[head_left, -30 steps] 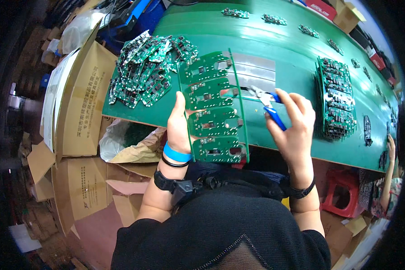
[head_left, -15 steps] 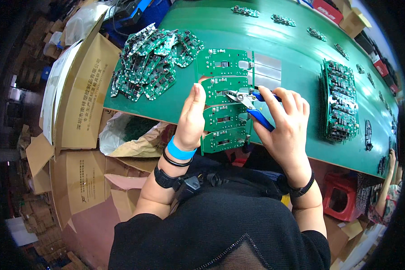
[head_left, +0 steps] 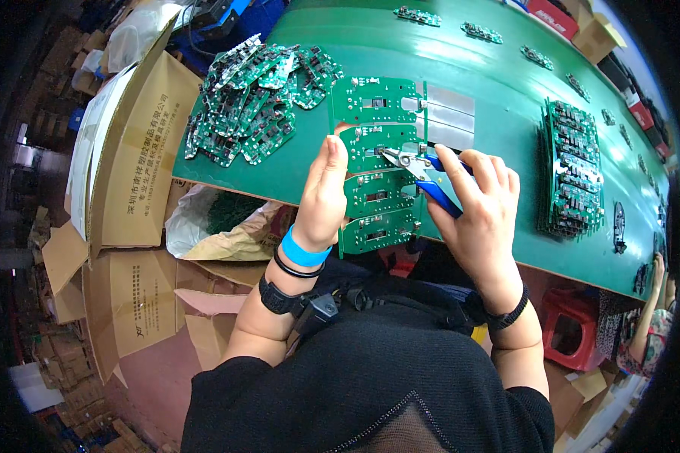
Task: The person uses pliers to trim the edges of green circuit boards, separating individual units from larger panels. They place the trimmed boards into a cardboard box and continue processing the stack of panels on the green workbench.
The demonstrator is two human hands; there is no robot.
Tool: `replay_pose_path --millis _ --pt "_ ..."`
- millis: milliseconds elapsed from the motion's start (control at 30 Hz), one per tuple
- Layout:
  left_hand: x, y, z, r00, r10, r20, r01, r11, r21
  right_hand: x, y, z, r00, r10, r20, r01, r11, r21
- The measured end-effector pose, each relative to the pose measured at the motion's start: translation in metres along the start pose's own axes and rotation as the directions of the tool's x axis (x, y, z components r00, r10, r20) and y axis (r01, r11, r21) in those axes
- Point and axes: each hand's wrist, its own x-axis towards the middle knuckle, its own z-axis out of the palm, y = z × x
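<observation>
- Green work table: spans the upper and right part of the view; cardboard boxes stand to the left.
- Circuit board panel: held up at the near edge of the table, in front of the person's torso. It comprises four green boards, one above another, with a narrow strip along each side.
- Left hand: grasping the panel by its left edge, thumb upward, fingers partly hidden behind the boards. A blue wristband and dark bands encircle the wrist and forearm.
- Right hand: gripping the side cutters by their blue handles, which stand apart from each other.
- Cutter tips: positioned over the second board from the top, near its dark central part. Actual contact cannot be determined.
- Loose board pile: heaped on the table, left of and beyond the panel.
- Panel stack: on the table, right of the right hand and well apart from it.
- Grey grooved plate: flat on the table, just beyond the cutters and partly covered by the panel.
- Separate small boards: spaced in a row along the far side of the table.
- Red stool: below the table edge, at right.
- Co-worker's arm: at the far right edge of the view.
</observation>
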Motion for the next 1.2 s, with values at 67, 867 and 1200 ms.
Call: replay_pose_path --millis 67,867,1200 --pt "0.000 0.001 0.002 1.000 -0.011 -0.007 0.011 1.000 -0.024 0.001 0.000 0.000 1.000 -0.015 -0.023 0.015 1.000 0.005" --pt "0.008 -0.019 -0.033 0.887 -0.016 0.461 0.398 0.534 -0.746 -0.005 0.016 0.014 0.993 0.087 -0.074 -0.078 0.990 0.115" --pt "0.010 -0.010 -0.029 0.941 -0.094 0.326 0.324 0.534 -0.781 -0.007 0.024 0.019 0.986 0.143 -0.089 -0.124 0.974 0.189"
